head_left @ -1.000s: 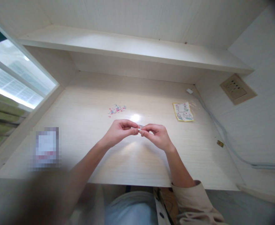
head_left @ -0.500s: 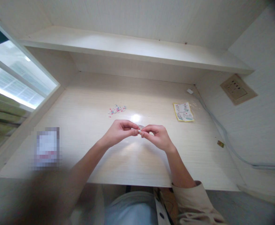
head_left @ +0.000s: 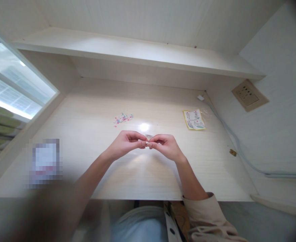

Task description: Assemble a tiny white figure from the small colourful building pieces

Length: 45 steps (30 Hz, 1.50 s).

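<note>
Over the middle of the pale desk (head_left: 143, 181), my left hand (head_left: 127, 143) and my right hand (head_left: 167, 146) meet fingertip to fingertip. Both are closed in a pinch on a small white piece (head_left: 147, 143), mostly covered by the fingers and too small to name. Just behind the fingertips a small greyish thing (head_left: 149, 136) shows, partly hidden. Beyond my left hand lies a loose scatter of tiny pink, blue and white pieces (head_left: 123, 118). A printed sheet with a yellow border (head_left: 194, 120) rests flat beyond my right hand.
A shelf (head_left: 138, 57) spans the back above the desk. On the right wall are a socket plate (head_left: 250, 95) and a grey cable (head_left: 228, 131). A small brownish-gold piece (head_left: 233, 153) lies near that wall. A blurred-out item (head_left: 45, 161) is at the left.
The whole view has shifted slightly to the left. My hands remain pinched together at the small white piece, with hardly any movement over the desk.
</note>
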Tool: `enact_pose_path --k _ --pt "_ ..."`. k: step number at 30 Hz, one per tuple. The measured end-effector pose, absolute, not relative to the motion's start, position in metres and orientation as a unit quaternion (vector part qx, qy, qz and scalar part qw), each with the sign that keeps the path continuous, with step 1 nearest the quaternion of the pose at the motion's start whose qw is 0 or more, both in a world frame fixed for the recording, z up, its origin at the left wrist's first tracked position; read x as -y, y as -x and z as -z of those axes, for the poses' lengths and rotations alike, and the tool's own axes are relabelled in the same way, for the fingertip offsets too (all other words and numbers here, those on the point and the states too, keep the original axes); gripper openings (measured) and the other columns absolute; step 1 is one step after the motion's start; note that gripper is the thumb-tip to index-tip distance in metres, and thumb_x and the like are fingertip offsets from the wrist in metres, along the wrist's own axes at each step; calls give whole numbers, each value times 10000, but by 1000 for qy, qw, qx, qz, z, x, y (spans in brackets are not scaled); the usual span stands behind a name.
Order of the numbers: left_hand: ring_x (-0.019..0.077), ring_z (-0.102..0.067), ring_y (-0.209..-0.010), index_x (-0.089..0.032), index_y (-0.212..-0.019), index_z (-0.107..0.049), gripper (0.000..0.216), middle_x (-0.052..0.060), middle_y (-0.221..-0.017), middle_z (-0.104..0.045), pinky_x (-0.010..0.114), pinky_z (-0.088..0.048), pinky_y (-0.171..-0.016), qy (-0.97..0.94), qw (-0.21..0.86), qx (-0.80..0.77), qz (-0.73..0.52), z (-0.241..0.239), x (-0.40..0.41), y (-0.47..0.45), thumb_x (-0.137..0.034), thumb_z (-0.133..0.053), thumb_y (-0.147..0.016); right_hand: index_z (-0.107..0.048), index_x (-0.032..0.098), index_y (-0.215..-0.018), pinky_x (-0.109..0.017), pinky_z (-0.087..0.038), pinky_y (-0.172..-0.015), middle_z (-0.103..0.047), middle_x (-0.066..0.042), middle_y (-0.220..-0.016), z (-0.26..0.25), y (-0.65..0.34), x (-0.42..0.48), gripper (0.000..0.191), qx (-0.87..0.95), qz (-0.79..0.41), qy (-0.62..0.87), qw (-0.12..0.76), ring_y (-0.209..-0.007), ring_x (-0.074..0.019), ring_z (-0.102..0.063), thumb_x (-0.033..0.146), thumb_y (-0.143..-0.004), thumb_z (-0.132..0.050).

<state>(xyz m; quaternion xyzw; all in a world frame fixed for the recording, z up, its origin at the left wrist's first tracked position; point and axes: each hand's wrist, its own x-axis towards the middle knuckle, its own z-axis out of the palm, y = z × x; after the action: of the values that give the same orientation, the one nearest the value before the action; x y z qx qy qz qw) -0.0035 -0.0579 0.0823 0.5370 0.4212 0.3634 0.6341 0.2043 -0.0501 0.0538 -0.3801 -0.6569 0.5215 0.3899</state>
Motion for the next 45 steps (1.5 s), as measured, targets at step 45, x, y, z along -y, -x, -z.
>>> enact_pose_path --k 45 --pt "192 -698 -825 -156 -845 -762 260 84 -905 -754 309 -565 -798 -482 532 -516 -467 -69 67 32 -290 -835 -634 -739 218 -828 -285 -517 -679 -733 -45 -855 -52 -201 48 113 718 -350 427 423 -784 -168 -667 319 -780 -731"
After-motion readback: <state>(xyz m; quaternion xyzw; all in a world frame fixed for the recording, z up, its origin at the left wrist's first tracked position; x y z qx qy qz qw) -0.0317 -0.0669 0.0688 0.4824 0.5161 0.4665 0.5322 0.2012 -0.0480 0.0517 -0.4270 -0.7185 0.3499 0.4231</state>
